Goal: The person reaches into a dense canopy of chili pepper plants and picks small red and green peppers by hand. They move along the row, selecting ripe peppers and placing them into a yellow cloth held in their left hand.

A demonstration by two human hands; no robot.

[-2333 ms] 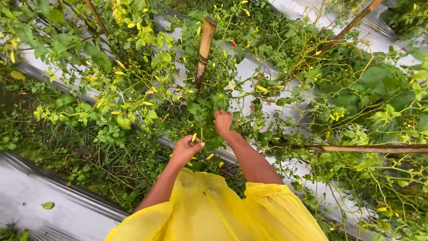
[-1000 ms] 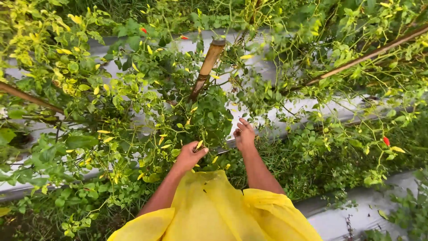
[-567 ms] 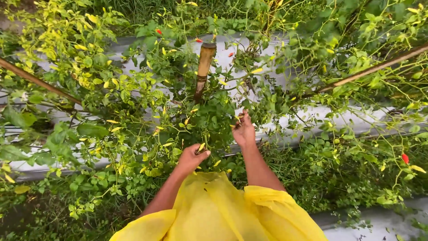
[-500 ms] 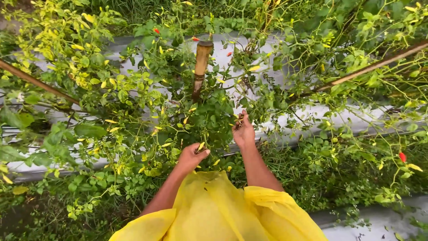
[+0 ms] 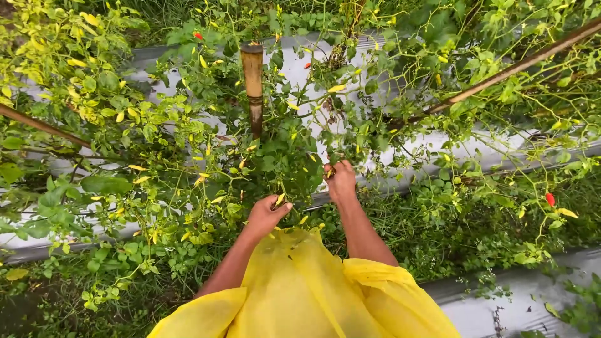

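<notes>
The left hand [image 5: 266, 215] has its grip closed on a small yellow chilli [image 5: 280, 199], a slim, smooth, tapered pod whose long axis runs toward 1 o'clock, tip up. At 2 o'clock from it, the right hand [image 5: 341, 180] reaches into the leafy chilli plant [image 5: 282, 159], its grip narrow among thin stems; what it pinches cannot be told. A rough bamboo stake [image 5: 253, 84] stands at 12 o'clock over glossy silver plastic mulch [image 5: 300, 75].
</notes>
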